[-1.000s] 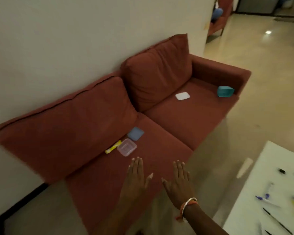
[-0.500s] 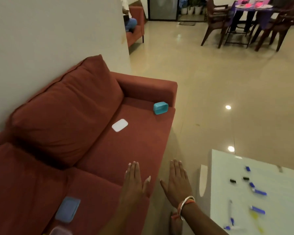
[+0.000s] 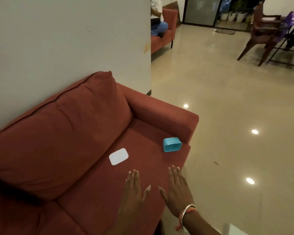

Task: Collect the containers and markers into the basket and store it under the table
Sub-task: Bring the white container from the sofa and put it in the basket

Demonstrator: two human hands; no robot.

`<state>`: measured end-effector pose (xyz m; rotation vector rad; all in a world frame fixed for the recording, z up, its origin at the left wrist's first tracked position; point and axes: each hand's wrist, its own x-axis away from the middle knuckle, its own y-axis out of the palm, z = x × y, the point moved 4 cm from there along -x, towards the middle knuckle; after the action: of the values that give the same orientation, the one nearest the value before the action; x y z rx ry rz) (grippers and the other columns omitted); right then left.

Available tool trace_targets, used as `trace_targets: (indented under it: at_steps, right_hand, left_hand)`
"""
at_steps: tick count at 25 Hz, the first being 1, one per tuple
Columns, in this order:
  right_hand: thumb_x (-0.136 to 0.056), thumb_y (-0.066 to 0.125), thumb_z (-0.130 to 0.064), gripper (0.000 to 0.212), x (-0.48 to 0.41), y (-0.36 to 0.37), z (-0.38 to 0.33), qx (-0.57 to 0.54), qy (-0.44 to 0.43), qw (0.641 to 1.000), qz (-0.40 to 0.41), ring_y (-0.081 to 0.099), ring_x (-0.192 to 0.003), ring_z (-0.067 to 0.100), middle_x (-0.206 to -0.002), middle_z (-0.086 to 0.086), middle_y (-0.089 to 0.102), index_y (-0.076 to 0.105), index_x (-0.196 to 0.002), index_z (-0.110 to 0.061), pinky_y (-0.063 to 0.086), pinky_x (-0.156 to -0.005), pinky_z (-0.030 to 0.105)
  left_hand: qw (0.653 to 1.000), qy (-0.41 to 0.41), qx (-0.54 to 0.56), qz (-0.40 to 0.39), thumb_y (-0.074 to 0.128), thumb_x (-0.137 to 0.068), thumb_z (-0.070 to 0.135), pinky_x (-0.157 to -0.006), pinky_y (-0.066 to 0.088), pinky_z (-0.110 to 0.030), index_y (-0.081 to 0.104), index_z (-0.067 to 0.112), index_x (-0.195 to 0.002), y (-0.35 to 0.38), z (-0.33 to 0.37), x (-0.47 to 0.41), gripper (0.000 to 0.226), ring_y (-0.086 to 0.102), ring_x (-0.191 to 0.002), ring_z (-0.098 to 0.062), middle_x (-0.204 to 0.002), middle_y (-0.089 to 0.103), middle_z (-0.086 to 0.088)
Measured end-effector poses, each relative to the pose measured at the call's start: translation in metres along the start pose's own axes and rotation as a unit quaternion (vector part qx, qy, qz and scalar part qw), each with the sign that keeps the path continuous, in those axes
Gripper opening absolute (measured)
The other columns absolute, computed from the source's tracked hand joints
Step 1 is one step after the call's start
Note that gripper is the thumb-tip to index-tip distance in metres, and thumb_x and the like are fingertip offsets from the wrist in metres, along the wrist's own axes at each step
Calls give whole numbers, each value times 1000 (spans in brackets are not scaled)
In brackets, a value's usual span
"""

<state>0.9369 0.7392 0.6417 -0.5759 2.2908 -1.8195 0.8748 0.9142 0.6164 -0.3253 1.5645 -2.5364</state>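
Observation:
A teal container (image 3: pixel 172 144) lies on its side on the red sofa seat (image 3: pixel 143 138), close to the armrest. A white rectangular lid (image 3: pixel 118 156) lies flat on the same cushion, to the container's left. My left hand (image 3: pixel 133 192) and my right hand (image 3: pixel 178 190) are stretched out flat, palms down, fingers straight, above the seat's front part. Both hold nothing. The lid is just beyond my left fingertips; the container is further off, beyond my right hand. No basket or markers are in view.
The sofa's armrest (image 3: pixel 168 114) and back cushions (image 3: pixel 61 133) stand against a white wall. Shiny tiled floor (image 3: pixel 236 116) spreads to the right. A white table corner (image 3: pixel 227 228) shows at the bottom right. Chairs (image 3: pixel 261 33) and a seated person (image 3: pixel 157 22) are far back.
My view has swung right along the sofa and moved closer to its far end. The blue lid, clear container and yellow marker have left view, as has most of the white table. My hands stay flat and empty.

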Motion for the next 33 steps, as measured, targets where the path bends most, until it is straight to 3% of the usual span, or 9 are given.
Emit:
trace_targets:
  at_steps: [8,10,13,17,21,23,26,30,33]
  right_hand:
    - [-94,34,-56,80,-179,40,44,-42,3,992,-116,5,-151,25,-163,6,8,9,-156,-11,9,-120,37]
    - [-95,42,-49,75,-216,58,58,-132,62,979,-142,18,-149,27,-160,8,21,18,-154,-9,20,-121,37]
    - [-94,54,-43,46,-270,85,78,-294,216,922,-128,58,-117,29,-128,9,61,54,-128,-12,47,-98,38]
    - [-96,58,-30,33,-338,131,109,-427,441,784,-91,64,-100,35,-108,9,66,61,-109,0,51,-78,33]
    - [-92,62,-29,34,-372,163,107,-354,424,830,-71,64,-99,38,-104,21,70,68,-103,3,42,-77,30]
    - [-92,60,-19,20,-387,156,82,-315,304,896,-73,66,-93,37,-94,19,71,65,-95,0,39,-68,29]
    - [-92,56,-20,12,-392,159,23,-221,9,959,-180,67,-87,36,-92,11,72,61,-99,-12,47,-67,34]
    - [-95,51,-27,25,-357,164,-74,-125,-274,885,-354,65,-99,28,-109,4,70,60,-117,-20,44,-74,31]
    - [-97,50,-25,34,-332,171,-134,-98,-369,839,-388,60,-112,27,-124,5,64,57,-130,-17,45,-88,34]
  left_hand:
    - [997,-56,49,-30,13,-96,72,-113,32,-44,37,5,-152,65,11,-162,90,39,-145,-32,-157,40,-14]
    - [998,-52,41,-22,15,-99,66,-113,35,-39,36,7,-150,82,11,-187,81,47,-140,-32,-152,47,-14]
    - [996,-54,61,-24,19,-103,58,-117,27,-30,42,6,-144,112,11,-223,71,53,-134,-31,-144,56,-16]
    - [990,-89,95,-51,20,-102,61,-119,34,-41,39,6,-152,153,-5,-264,77,38,-146,-27,-158,40,-12]
    - [969,-177,171,-14,36,-99,58,-120,12,-25,29,12,-156,150,-19,-295,74,25,-151,-18,-162,28,-2]
    - [889,-308,340,-2,50,-101,47,-118,16,-20,33,20,-154,147,-38,-312,62,31,-145,-7,-158,25,10]
    - [671,-437,591,95,52,-100,49,-113,39,-35,51,39,-139,134,-77,-317,41,49,-134,-9,-153,49,4]
    - [449,-494,726,165,50,-92,62,-82,60,-39,67,21,-121,107,-129,-274,53,75,-95,-21,-110,77,-6]
    - [386,-471,759,233,49,-92,58,-73,61,-38,65,13,-121,105,-165,-230,57,75,-88,-22,-101,77,-9]
